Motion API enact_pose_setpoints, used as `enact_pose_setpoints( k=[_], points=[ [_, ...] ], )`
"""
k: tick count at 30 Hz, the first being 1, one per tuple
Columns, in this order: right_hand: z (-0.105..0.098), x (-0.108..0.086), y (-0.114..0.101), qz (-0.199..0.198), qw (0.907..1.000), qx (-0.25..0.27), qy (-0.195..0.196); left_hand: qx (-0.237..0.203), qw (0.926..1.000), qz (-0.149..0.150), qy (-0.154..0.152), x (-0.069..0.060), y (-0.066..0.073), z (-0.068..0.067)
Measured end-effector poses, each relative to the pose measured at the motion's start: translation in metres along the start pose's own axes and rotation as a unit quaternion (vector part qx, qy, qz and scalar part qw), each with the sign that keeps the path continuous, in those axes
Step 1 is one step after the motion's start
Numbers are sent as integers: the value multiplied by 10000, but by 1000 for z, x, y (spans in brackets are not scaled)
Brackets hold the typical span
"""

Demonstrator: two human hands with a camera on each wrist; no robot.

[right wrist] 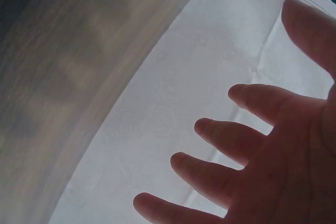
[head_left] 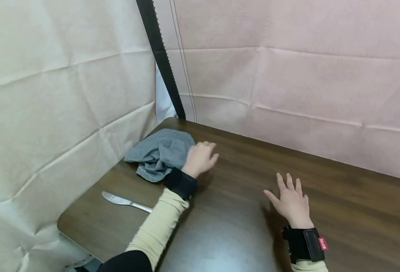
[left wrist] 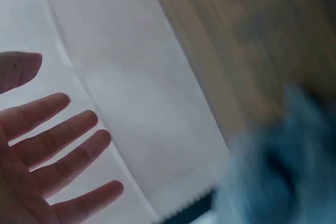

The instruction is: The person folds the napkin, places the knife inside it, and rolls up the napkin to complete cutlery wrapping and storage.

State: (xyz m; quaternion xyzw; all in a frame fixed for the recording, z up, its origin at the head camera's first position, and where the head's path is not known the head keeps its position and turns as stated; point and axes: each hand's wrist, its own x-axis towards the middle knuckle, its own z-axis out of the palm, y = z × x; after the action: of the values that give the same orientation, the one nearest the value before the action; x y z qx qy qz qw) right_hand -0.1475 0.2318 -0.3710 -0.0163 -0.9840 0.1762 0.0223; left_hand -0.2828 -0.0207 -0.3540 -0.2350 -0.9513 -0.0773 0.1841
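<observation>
A crumpled blue-grey cloth (head_left: 164, 149) lies at the table's far left corner. Just right of it is my left hand (head_left: 200, 158), seen in the left wrist view with fingers (left wrist: 58, 135) spread and holding nothing; the cloth (left wrist: 278, 177) shows blurred there at lower right. A table knife (head_left: 118, 199) lies nearer the left edge, the end of its handle hidden behind my left forearm. Over the right half of the table my right hand (head_left: 292, 204) has its fingers spread apart. Nothing is in its palm (right wrist: 294, 166) in the right wrist view.
The dark brown wooden table (head_left: 240, 196) has rounded corners. Creased pale fabric walls (head_left: 288, 83) stand along its back and left sides, with a black strip (head_left: 162, 56) running down where they meet.
</observation>
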Motion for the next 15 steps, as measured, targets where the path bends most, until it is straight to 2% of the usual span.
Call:
enact_pose_setpoints(
  k=[4, 7, 10, 13, 15],
  points=[
    [1, 1, 0, -10, 10000, -47, 70, 62, 9996, -268, 25, -3, -46, -2],
    [1, 3, -1, -30, 9999, -107, 122, 7, 9980, -586, -218, -4, -78, 3],
    [1, 3, -1, -43, 9998, -139, 148, -83, 9910, -1050, -827, -6, -103, 9],
    [2, 2, -1, -36, 9997, -156, 158, -259, 9727, -1494, -1757, -8, -117, 14],
    [2, 1, 0, -26, 9997, -184, 169, -439, 9600, -1644, -2223, -9, -123, 16]
  ],
)
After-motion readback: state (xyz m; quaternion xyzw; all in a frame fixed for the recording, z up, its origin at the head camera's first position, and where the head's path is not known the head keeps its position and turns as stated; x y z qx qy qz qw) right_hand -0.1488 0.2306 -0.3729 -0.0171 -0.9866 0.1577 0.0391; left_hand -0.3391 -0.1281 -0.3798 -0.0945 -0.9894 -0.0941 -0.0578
